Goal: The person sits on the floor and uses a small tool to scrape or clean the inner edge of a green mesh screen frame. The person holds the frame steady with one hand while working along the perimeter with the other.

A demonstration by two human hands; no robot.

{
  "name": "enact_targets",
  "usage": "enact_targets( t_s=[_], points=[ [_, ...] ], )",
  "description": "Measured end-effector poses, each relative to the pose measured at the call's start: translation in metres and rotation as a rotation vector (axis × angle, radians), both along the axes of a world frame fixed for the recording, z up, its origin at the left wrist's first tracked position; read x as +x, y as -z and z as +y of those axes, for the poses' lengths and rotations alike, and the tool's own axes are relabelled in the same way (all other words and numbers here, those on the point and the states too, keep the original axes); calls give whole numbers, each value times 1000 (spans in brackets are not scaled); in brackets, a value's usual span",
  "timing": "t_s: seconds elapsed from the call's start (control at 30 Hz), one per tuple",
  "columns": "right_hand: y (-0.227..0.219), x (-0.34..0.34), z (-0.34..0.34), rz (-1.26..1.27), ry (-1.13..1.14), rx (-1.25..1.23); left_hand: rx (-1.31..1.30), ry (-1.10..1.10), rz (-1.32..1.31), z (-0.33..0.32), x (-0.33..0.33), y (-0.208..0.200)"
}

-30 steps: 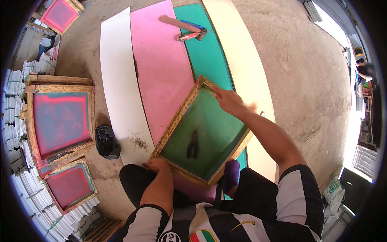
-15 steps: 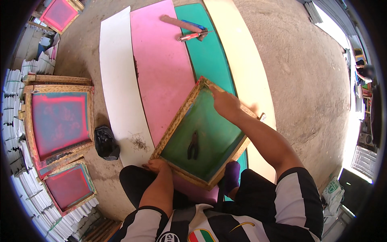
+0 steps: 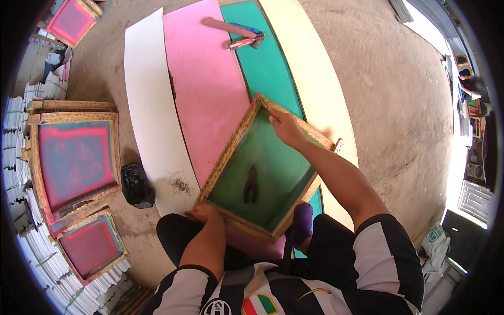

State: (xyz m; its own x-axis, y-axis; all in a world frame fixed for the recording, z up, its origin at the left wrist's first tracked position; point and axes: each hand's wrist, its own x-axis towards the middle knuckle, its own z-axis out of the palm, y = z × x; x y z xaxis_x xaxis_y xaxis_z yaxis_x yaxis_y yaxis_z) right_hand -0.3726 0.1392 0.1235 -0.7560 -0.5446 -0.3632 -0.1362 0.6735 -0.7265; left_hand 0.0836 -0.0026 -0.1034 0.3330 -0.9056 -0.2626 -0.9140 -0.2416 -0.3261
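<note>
A wooden screen-printing frame [image 3: 227, 157] with see-through green mesh lies tilted over the coloured boards in front of me. My left hand [image 3: 206, 212] grips its near left corner, with the fingers partly hidden under the wood. Close to the far corner, my right hand [image 3: 285, 127] is closed at the inner edge of the frame; anything between its fingertips is too small to make out. Dark pliers [image 3: 251, 188] show within the green mesh area, handles toward me; whether they lie on or under the mesh is unclear.
Farther off on the boards lie a hammer [image 3: 226, 25] and a red-handled tool [image 3: 240, 43]. A black plastic bag [image 3: 137, 185] sits left of the white board [image 3: 149, 94]. More screen frames [image 3: 76, 116] lean against paper stacks [image 3: 44, 268]. Another person [image 3: 470, 86] is at far right.
My right hand has shifted slightly along the far corner; its pointing finger has drawn in toward the others. The left hand keeps its grip on the frame. My view has moved a little.
</note>
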Motion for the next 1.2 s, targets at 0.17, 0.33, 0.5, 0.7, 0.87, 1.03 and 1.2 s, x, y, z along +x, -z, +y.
enact_targets(
  t_s=[0.17,0.33,0.5,0.7,0.87,1.03,1.2],
  points=[
    [40,-5,-9,168,-15,-333,303,142,-389,-34,29,35],
    [31,-6,25,254,-51,76,-158,-245,343,18,-55,-56],
    [-9,-3,-18,-331,88,-18,-586,-323,513,-1,-19,-47],
    [3,-12,5,209,-132,150,-240,-251,377,11,-54,-81],
    [-13,-42,-10,-779,168,16,-284,-108,296,5,-16,-46],
    [-13,-61,-2,-497,15,104,-190,-285,422,3,-31,-54],
    [-53,-28,-2,31,-264,335,-187,-327,385,-1,-26,-53]
  ],
)
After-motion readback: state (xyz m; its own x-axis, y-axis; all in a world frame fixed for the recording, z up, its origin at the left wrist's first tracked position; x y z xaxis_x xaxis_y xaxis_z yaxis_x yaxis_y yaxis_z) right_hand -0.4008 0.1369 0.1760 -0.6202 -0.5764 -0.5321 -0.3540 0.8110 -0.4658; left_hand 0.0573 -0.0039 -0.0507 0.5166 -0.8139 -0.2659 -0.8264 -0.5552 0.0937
